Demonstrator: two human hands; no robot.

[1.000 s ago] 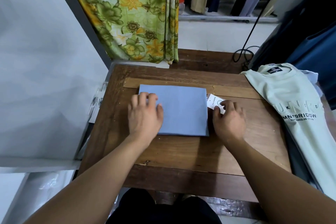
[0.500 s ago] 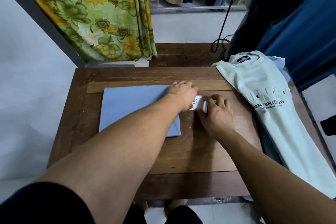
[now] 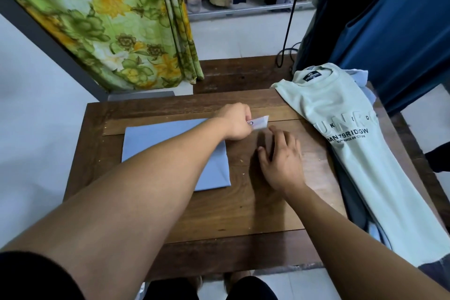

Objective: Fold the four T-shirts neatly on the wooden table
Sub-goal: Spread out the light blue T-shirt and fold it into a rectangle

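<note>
A folded blue T-shirt (image 3: 158, 139) lies flat on the left half of the wooden table (image 3: 243, 214), partly covered by my left forearm. My left hand (image 3: 235, 124) reaches across it and pinches a white paper tag (image 3: 259, 122) at the shirt's far right corner, lifted off the table. My right hand (image 3: 282, 161) hovers over or rests on the bare wood just right of the shirt, fingers spread and relaxed. A pale green T-shirt (image 3: 353, 148) with dark lettering lies unfolded along the table's right side, on top of other garments.
A floral green and yellow curtain (image 3: 109, 27) hangs behind the table's left corner. Dark blue clothes (image 3: 389, 19) hang at the right, and a black cable (image 3: 289, 22) drops behind the table. A white wall borders the left side.
My left hand crossed over the blue shirt from its left part to the tag and lifted it. My right hand let go of the tag and drew back toward me.
</note>
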